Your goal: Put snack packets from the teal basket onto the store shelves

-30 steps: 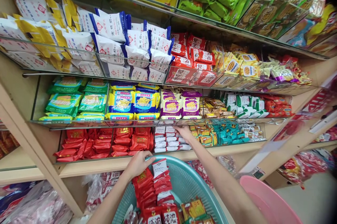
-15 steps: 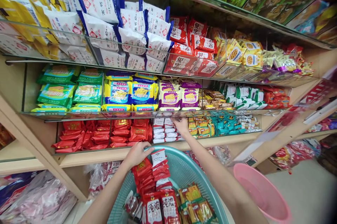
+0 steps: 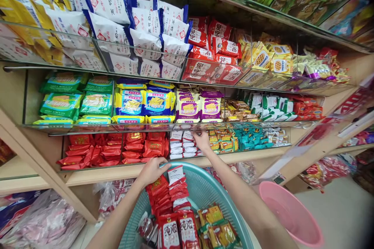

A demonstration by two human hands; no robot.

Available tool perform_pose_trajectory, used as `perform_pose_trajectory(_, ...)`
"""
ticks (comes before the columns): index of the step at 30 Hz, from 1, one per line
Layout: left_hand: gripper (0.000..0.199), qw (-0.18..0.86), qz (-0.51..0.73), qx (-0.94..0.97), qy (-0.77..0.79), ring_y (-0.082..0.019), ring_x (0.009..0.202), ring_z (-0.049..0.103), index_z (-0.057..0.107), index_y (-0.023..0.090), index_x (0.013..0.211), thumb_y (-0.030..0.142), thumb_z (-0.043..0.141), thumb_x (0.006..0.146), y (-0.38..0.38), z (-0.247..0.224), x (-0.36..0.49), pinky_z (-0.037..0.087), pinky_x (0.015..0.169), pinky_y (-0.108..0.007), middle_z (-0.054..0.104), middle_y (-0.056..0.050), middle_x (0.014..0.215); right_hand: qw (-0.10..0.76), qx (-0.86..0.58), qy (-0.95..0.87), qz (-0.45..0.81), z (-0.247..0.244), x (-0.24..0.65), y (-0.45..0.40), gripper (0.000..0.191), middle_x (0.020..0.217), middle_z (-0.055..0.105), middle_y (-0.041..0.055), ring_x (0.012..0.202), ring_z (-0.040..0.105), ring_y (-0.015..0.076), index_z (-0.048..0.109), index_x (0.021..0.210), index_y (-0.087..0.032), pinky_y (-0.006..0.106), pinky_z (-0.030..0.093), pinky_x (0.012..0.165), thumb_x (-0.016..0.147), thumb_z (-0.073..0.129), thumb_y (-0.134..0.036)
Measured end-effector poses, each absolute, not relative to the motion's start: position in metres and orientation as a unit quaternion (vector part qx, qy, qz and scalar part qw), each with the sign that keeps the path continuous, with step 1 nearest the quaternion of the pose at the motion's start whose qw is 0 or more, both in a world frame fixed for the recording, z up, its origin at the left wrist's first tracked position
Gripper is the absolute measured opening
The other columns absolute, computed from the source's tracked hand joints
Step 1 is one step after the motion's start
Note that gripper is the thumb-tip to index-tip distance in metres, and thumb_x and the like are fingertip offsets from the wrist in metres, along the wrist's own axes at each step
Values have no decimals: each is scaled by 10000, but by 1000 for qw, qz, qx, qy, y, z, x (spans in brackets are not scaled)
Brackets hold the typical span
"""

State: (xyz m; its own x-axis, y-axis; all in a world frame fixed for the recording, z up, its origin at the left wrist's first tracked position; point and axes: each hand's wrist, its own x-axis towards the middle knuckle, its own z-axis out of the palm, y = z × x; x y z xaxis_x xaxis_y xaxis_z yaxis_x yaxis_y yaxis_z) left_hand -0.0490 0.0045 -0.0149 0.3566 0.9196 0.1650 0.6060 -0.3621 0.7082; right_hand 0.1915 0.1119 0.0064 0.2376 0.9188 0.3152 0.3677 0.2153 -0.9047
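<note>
Grip partly hidden, its closure unclear, the right hand (image 3: 202, 140) reaches white-wrapped packets (image 3: 176, 150) on the lower shelf (image 3: 102, 175), stacked to its left, long sides crosswise; the farther left hand (image 3: 152, 171), closure also unclear, meets the teal basket's (image 3: 201, 186) rim.

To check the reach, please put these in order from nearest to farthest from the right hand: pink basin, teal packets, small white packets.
1. Small white packets, just left of the right hand.
2. Teal packets, same shelf, to its right.
3. Pink basin, lower right, below the shelves.
</note>
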Motion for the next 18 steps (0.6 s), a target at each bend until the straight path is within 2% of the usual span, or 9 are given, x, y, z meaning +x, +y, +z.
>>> perform_pose_trajectory(6,378,276,284,775,493,-175,699,608,675,199,829,502,447,827,4,-14,-49,427,666,-242,706,-24,785,542,-573,-569,233,11,192,110,314,568,646,36,526,565,192,645,764,-165,288,421,529,684,581,-462)
perform_pose_trajectory(11,358,275,283,776,492,-173,704,606,672,200,831,483,453,830,5,-14,-49,426,665,-242,702,-23,785,556,-565,-572,210,11,190,114,319,657,673,47,632,586,202,648,758,-153,282,432,576,673,574,-451)
perform_pose_trajectory(18,357,274,279,775,496,-178,718,608,669,207,830,491,453,832,5,-15,-49,421,667,-243,701,-22,794,559,-570,-569,194,6,194,116,309,652,671,64,633,594,211,643,764,-151,311,454,614,685,565,-440)
